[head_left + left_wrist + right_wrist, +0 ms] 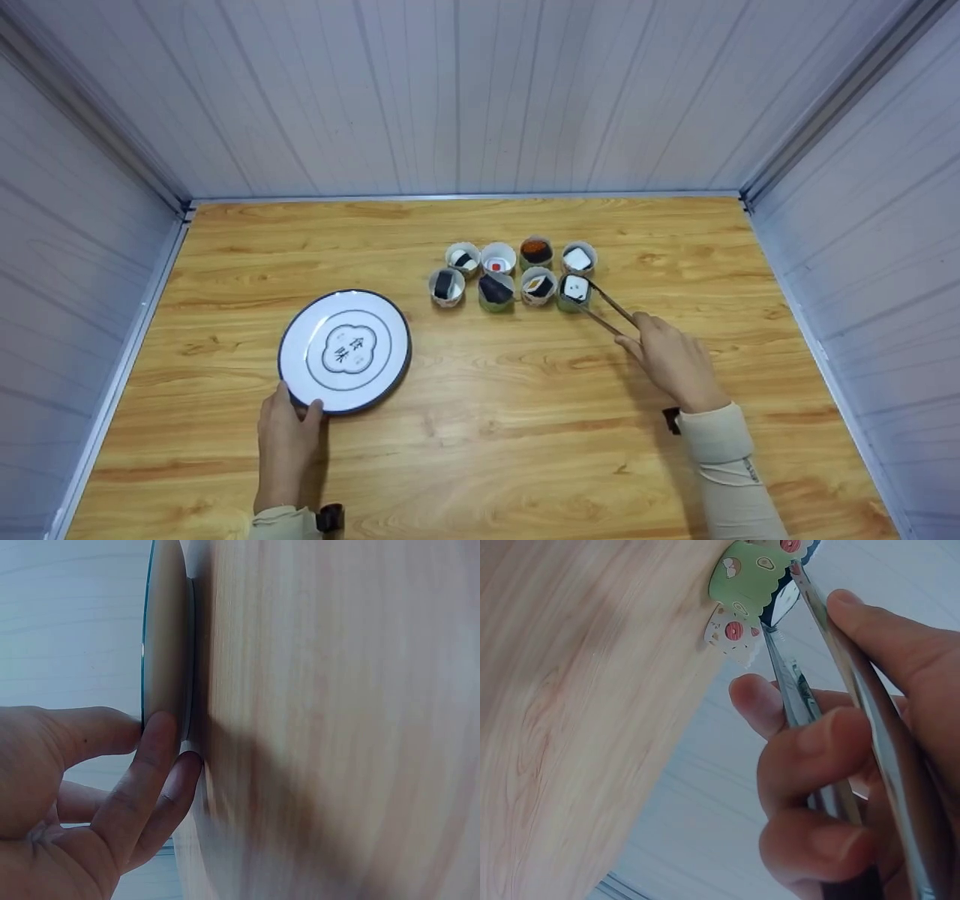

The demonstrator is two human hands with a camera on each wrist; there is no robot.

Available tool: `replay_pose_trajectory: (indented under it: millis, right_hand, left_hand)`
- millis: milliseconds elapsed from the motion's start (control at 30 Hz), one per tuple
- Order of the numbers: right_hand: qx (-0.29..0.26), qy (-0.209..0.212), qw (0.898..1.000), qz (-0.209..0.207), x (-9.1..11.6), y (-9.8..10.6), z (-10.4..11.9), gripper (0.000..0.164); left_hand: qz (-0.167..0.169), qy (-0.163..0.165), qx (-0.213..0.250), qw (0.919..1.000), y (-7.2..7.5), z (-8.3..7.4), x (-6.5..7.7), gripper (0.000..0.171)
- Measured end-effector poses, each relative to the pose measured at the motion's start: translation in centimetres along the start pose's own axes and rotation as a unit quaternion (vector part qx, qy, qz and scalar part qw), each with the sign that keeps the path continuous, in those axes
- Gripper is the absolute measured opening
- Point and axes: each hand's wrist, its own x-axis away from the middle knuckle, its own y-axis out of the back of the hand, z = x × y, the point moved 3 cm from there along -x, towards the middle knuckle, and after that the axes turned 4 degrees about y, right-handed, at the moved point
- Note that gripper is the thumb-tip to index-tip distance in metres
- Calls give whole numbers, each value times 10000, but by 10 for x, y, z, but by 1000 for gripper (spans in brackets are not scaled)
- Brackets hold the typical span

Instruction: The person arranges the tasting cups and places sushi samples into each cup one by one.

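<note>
A white plate (304,330) with a dark blue rim lies at the left of the table. My left hand (287,442) pinches its near rim; in the left wrist view the thumb is on the upper side and the fingers (154,750) are beneath. My right hand (679,367) grips metal tongs (613,302). Their spread tips reach the front right paper cup, which is green (746,577) outside. In that cup sits a white sushi piece (576,288) with dark spots and a black edge, between the tips. Whether the tips squeeze it I cannot tell.
Several more paper cups with sushi pieces stand beside it in two rows, among them an orange-topped one (535,249), a white one (577,259) and a black one (495,289). Pale panel walls (480,97) enclose the wooden table (480,450) at back and sides.
</note>
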Motion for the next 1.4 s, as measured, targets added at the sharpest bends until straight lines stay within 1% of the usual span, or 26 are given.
replay_pose_trajectory:
  millis: [200, 333, 433, 500, 633, 733, 867, 1033, 1200, 1333, 1400]
  right_hand:
    - [-49, 3, 10000, -45, 0, 1, 2, 40]
    - [-252, -53, 9994, -220, -1, 5, 7, 42]
    - [-462, -15, 9982, -377, -5, 6, 14, 44]
    - [-634, 18, 9971, -409, -8, 6, 20, 45]
    - [-932, 93, 9950, -337, -14, 2, 32, 50]
    - [-1013, 101, 9945, -242, -17, -1, 41, 54]
    - [-1013, 126, 9947, -156, -20, -5, 50, 54]
    - [-997, 327, 9942, -217, -26, -10, 64, 51]
    - [-866, 740, 9929, -334, -34, -14, 80, 44]
    - [-806, 923, 9919, -333, -39, -17, 94, 42]
    - [-714, 1039, 9913, -371, -41, -20, 101, 43]
  left_hand:
    - [-1, 98, 14, 10000, 0, 1, 0, 71]
    - [-64, 127, 22, 9999, 1, 1, 1, 70]
    - [-143, 18, 24, 9999, 1, 2, 2, 69]
    - [-164, -70, 8, 9998, 1, 2, 3, 69]
    - [-153, -182, -24, 9997, 1, 1, 4, 68]
    - [-142, -211, -40, 9997, 0, 2, 4, 69]
    - [-125, -127, -18, 9998, 0, 1, 3, 69]
    - [-128, -40, -7, 9999, 0, 1, 1, 69]
    - [-7, 9, 40, 10000, 0, 1, 0, 70]
    - [2, 91, 70, 9999, -1, 1, -1, 71]
    - [-59, 3, 42, 10000, 0, 1, 1, 70]
